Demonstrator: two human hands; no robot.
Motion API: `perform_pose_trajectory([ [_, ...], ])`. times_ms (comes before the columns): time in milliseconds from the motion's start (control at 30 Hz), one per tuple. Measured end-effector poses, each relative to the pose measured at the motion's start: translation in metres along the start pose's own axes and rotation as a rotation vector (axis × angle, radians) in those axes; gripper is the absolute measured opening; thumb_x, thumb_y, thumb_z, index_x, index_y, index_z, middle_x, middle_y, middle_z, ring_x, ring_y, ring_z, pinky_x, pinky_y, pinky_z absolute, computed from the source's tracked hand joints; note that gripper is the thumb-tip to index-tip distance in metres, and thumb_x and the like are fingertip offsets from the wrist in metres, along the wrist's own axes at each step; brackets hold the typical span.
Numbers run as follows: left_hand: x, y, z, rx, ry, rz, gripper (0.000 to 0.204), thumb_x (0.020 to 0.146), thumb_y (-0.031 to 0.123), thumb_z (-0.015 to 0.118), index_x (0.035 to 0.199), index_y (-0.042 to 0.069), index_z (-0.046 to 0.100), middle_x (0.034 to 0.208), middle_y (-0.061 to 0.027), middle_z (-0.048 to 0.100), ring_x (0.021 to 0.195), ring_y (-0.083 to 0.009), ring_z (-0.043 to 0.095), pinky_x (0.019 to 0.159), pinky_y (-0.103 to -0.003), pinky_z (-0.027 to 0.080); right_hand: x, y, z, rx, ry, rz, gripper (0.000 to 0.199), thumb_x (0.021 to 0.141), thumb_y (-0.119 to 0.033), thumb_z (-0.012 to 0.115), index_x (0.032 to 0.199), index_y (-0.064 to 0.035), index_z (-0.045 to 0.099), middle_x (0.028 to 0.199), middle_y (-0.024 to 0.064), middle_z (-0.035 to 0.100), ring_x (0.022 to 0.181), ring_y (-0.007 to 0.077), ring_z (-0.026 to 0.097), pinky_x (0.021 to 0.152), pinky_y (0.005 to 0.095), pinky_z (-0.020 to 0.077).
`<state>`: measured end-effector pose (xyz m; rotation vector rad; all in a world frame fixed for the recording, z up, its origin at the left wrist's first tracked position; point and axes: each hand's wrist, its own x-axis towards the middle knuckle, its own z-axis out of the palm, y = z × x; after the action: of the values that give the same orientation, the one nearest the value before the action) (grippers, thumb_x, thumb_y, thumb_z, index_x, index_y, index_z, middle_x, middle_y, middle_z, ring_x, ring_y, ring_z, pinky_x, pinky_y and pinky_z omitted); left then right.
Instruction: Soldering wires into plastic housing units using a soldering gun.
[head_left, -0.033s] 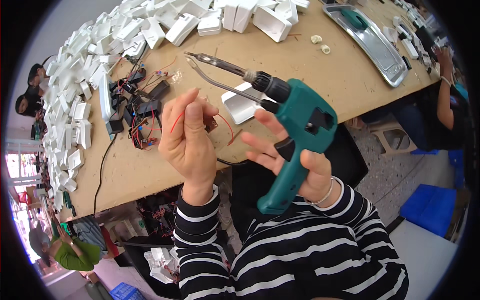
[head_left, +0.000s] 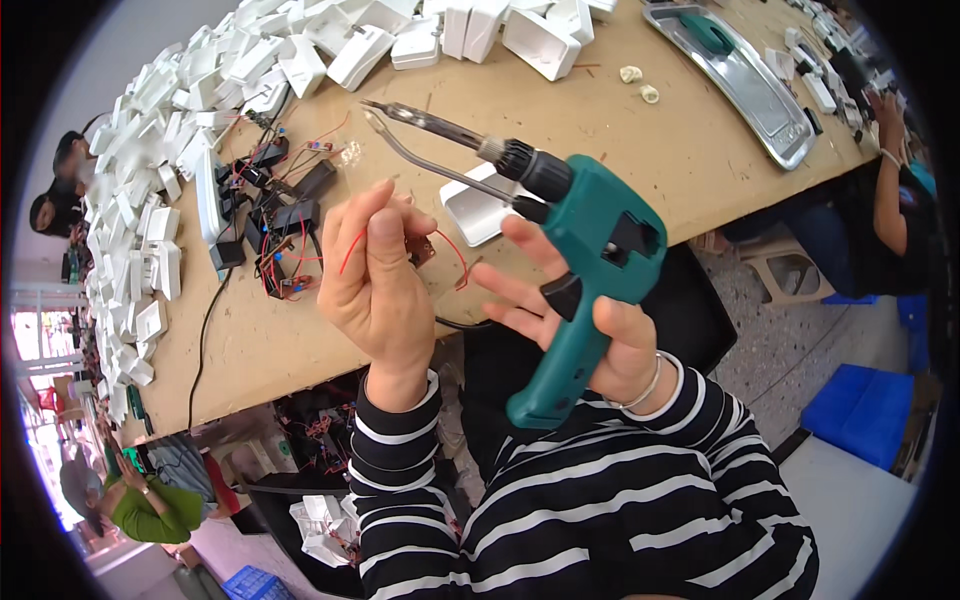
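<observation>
My left hand (head_left: 375, 280) is closed in a pinch on a thin red wire (head_left: 352, 250). A small brown circuit board (head_left: 420, 248) shows partly behind its fingers, with a red wire curving out beside it. My right hand (head_left: 620, 350) holds a green soldering gun (head_left: 600, 230), the handle resting between thumb and palm and several fingers spread loosely. The gun's dark tip and its bent metal feed tube point up and left, above my left hand. Behind the tube lies a white plastic case (head_left: 470, 212) on the table, partly hidden.
White plastic cases (head_left: 190, 120) are heaped along the table's far and left sides. Black parts with red wires (head_left: 290, 215) lie left of my left hand. A metal tray (head_left: 730, 85) holding a green piece stands at far right. Other people work at both sides.
The soldering gun and my right hand have shifted very slightly left. My left hand stays nearly in place, still pinching the wire.
</observation>
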<state>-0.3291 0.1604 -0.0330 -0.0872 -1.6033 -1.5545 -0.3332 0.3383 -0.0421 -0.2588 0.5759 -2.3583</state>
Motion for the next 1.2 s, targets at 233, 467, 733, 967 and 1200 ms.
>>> perform_pose_trajectory([
  [233,-0.008,-0.003,0.007,0.02,-0.009,0.094,0.018,0.097,0.008,0.056,0.111,0.0,0.065,0.09,-0.0093,0.063,0.07,-0.0119,0.058,0.055,-0.022,0.045,0.006,-0.003,-0.004,0.043,-0.106,0.08,0.081,0.084,-0.038,0.071,0.148,-0.0121,0.029,0.149,0.0114,0.037,0.133,0.0378,0.041,0.108,0.0537,0.0345],
  [467,-0.012,-0.005,0.011,0.221,-0.196,0.185,0.015,0.094,0.003,0.058,0.106,-0.003,0.065,0.092,-0.0127,0.068,0.071,-0.013,0.059,0.058,-0.024,0.047,0.009,-0.006,-0.019,-0.066,-0.066,-0.056,0.071,0.086,-0.037,0.069,0.143,-0.0085,0.037,0.144,0.0118,0.042,0.133,0.0366,0.042,0.109,0.049,0.0347],
  [733,-0.012,-0.005,0.009,0.108,-0.1,0.133,0.019,0.098,0.009,0.054,0.113,-0.001,0.06,0.09,-0.0138,0.069,0.067,-0.0105,0.055,0.055,-0.022,0.044,0.015,0.005,-0.022,0.008,-0.095,-0.027,0.067,0.087,-0.034,0.067,0.142,-0.0074,0.039,0.134,0.0094,0.053,0.128,0.0394,0.045,0.108,0.0499,0.0343],
  [967,-0.015,-0.004,0.011,0.269,-0.286,0.144,0.016,0.092,0.001,0.06,0.106,-0.003,0.064,0.091,-0.016,0.069,0.076,-0.0226,0.064,0.067,-0.031,0.05,0.016,-0.007,-0.022,0.091,-0.162,0.018,0.073,0.087,-0.041,0.067,0.145,-0.0115,0.035,0.132,0.014,0.055,0.123,0.0355,0.051,0.104,0.0484,0.0381],
  [1200,-0.015,-0.007,0.022,0.384,-0.527,0.262,0.023,0.078,-0.002,0.069,0.1,0.0,0.065,0.086,-0.0101,0.066,0.074,-0.0249,0.062,0.066,-0.035,0.046,0.008,-0.026,-0.037,0.07,-0.056,-0.035,0.077,0.086,-0.043,0.069,0.147,-0.0136,0.032,0.133,0.0174,0.054,0.125,0.0338,0.051,0.106,0.0448,0.0382],
])
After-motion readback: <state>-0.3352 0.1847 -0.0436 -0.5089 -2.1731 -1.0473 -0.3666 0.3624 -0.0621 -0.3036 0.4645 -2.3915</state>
